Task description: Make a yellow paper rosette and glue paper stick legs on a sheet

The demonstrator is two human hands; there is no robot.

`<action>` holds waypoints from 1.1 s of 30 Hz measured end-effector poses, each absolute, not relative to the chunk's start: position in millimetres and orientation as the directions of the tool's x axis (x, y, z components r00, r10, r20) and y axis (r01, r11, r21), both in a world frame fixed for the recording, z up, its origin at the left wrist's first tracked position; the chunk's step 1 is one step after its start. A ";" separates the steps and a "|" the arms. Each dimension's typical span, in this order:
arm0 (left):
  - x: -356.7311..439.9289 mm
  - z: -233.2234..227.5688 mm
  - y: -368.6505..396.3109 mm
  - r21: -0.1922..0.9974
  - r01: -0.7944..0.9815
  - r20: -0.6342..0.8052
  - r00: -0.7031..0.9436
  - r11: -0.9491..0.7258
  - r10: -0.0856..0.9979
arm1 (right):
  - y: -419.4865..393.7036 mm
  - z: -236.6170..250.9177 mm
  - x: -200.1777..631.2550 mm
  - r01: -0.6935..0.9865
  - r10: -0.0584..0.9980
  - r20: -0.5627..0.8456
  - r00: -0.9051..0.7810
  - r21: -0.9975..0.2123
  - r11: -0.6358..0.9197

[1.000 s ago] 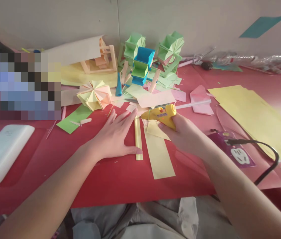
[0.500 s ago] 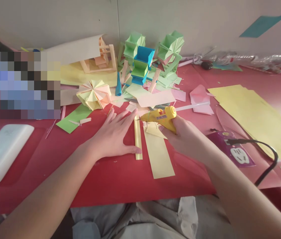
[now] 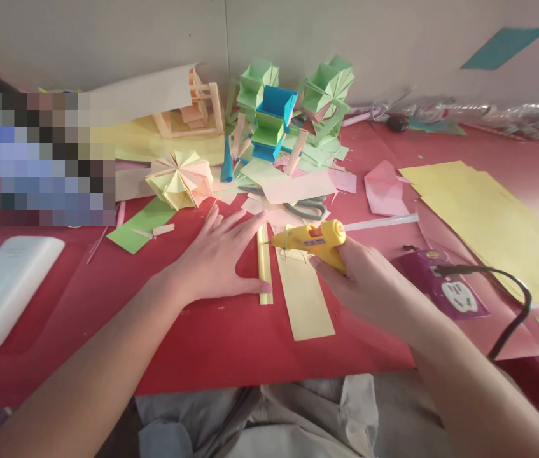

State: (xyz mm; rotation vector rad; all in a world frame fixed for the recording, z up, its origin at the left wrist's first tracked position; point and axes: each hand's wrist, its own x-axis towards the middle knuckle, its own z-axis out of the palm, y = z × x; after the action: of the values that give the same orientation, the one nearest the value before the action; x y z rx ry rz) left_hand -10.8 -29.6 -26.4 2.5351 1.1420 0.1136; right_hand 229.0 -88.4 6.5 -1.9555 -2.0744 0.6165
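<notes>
My right hand point(image 3: 362, 270) is wrapped round the handle of a yellow glue gun point(image 3: 314, 238), and a clear glue stick point(image 3: 381, 222) juts from its back. The nozzle points left at a narrow folded strip of yellow paper point(image 3: 264, 270). My left hand point(image 3: 219, 257) lies with fingers spread beside that strip; its thumb rests on the strip's near end and a fingertip reaches its far end. Right of the strip lies a flat yellow paper piece point(image 3: 306, 299), partly under the glue gun.
Behind my hands are pleated paper shapes point(image 3: 181, 181), a blue and green folded piece point(image 3: 272, 124), paper scraps and scissors point(image 3: 312, 208). A purple power outlet box point(image 3: 443, 283) with a black cord and yellow sheets point(image 3: 493, 216) lie right. A white power bank point(image 3: 11, 296) lies left.
My right hand has drawn the glue gun toward me and slightly right, its nozzle passing down along the strip. The scissors show more now. My left hand stays in place.
</notes>
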 end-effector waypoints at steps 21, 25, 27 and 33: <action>-13.7 -27.5 -27.3 0.346 0.693 -0.056 0.688 -0.632 0.724 | -112.1 8.5 230.3 0.941 0.987 -0.088 -0.138 -0.321 0.103; -14.4 -28.8 -26.8 0.352 0.689 -0.042 0.688 -0.633 0.725 | -114.5 10.6 229.7 0.949 0.982 -0.102 -0.158 -0.289 0.122; -14.7 -29.3 -26.5 0.350 0.686 -0.043 0.692 -0.638 0.721 | -115.9 11.3 230.3 0.950 0.981 -0.091 -0.171 -0.281 0.139; -14.6 -28.6 -26.5 0.334 0.690 -0.060 0.696 -0.642 0.716 | -119.8 9.5 232.7 0.944 0.976 -0.043 -0.215 -0.265 0.196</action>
State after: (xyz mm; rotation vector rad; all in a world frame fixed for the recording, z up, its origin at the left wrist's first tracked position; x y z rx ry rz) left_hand -14.6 -26.5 -28.6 2.5754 1.1038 0.1107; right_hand 232.7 -119.8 9.5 -1.8775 -2.3223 0.3546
